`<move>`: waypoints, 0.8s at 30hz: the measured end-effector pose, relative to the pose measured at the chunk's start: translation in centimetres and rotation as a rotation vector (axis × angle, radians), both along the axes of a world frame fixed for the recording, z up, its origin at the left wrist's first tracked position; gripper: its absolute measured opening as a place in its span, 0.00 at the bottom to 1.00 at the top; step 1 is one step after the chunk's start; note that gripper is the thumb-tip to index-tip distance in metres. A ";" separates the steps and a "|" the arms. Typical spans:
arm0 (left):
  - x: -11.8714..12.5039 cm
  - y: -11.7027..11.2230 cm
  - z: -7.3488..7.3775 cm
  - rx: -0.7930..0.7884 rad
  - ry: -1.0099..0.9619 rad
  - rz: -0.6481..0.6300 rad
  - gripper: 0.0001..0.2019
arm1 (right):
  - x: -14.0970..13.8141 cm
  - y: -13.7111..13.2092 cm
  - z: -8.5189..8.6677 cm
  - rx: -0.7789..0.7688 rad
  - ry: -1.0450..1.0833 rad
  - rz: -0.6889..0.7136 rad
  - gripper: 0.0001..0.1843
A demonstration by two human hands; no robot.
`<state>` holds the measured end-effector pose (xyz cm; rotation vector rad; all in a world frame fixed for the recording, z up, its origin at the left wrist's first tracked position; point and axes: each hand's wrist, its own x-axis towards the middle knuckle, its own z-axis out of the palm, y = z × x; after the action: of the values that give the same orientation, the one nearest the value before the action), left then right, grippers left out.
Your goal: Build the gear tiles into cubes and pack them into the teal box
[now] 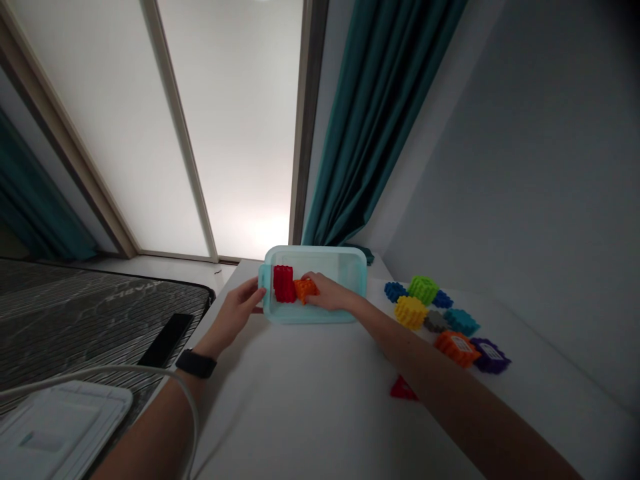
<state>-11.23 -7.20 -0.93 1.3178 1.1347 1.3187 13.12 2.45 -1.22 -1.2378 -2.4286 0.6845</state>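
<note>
Gripping orange block point(305, 290) in right hand point(323, 292), bin point(310, 317) in left hand point(236, 312).
Partly hiding red piece point(401, 390) with right forearm point(400, 347), near colored blocks point(436, 321).

Worn on my head, the one camera looked forward and down over the nearby white table point(300, 393) and past its far edge to frosted panels point(235, 120).

White tabletop point(310, 387), pale blue bin point(345, 268) at the far end, bunch of colourful ridged blocks point(437, 321) on the right, red piece point(403, 389) nearer.
</note>
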 end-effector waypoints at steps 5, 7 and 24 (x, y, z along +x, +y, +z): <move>0.1 0.0 -0.1 0.004 -0.011 -0.006 0.30 | -0.6 0.0 -0.4 0.024 -0.043 -0.073 0.30; 0.1 0.0 0.0 0.004 -0.010 -0.008 0.30 | -0.9 0.0 -0.7 0.038 -0.065 -0.098 0.31; 0.6 -0.4 0.3 -0.004 -0.004 -0.033 0.27 | -0.7 0.4 -0.7 0.206 -0.210 -0.081 0.12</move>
<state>-10.65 -7.60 -0.59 1.3249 1.1078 1.2947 12.45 2.80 -1.89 -1.3731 -2.5208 0.2841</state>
